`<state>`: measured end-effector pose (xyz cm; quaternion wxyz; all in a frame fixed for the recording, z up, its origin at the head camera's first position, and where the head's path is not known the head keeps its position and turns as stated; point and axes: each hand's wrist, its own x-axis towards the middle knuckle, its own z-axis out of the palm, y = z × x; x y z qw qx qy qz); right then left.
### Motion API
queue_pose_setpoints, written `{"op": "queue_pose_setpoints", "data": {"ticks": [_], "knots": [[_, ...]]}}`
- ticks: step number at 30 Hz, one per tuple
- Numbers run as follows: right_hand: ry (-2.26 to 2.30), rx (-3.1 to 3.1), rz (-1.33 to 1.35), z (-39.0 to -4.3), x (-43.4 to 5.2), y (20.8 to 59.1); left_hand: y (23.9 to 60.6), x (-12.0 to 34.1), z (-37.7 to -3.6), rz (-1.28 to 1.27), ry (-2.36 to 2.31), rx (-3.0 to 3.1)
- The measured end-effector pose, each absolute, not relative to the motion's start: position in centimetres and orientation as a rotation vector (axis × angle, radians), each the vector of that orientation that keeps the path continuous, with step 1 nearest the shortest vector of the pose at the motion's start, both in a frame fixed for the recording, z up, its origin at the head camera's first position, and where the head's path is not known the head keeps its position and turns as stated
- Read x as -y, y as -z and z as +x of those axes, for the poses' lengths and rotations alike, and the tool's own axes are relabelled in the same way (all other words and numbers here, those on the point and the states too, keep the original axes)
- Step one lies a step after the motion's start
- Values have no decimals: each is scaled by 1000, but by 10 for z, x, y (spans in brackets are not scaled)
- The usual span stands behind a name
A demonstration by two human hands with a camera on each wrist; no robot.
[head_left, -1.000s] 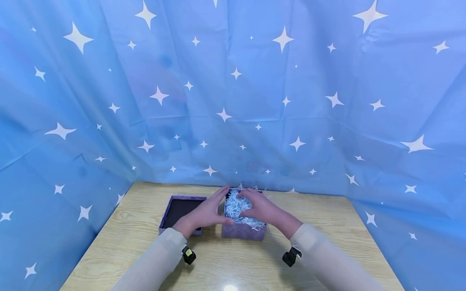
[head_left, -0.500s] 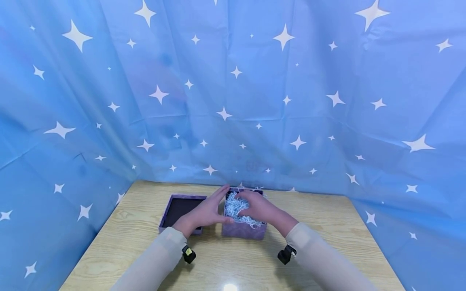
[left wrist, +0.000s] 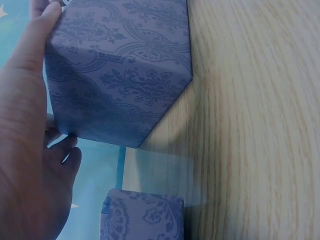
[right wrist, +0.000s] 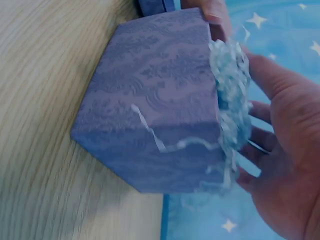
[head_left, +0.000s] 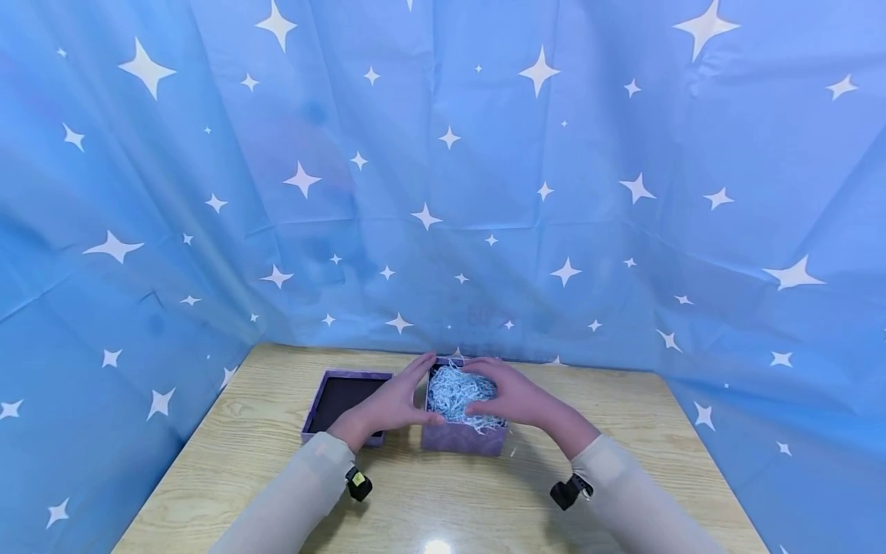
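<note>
Head view: the box stands upright near the far edge of the surface, midway between its side edges, mouth up, long axis apparently running near to far. The lid lies off it, hollow side up, towards the far left corner. The left hand grips the box's left side, thumb and fingers wide apart. The right hand, loosely curved and spread, covers shreds; whether it pinches any cannot be told. Filling looks nearly done; overhanging strands seem left to settle.
</note>
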<state>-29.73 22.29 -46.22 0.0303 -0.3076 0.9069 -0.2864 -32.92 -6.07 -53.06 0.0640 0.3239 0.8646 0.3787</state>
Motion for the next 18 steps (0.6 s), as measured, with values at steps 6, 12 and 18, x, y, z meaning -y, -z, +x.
{"op": "queue_pose_setpoints", "data": {"ticks": [6,12,18], "knots": [[895,-2794,-935,-291,-237,466,529,61,-329,1000,-1118,-2635],[736,-2841,-969,-288,-236,469,525,61,-326,966,-1132,-2613],[697,-2815,-967,-289,-228,462,524,61,-325,965,-1119,-2626]]}}
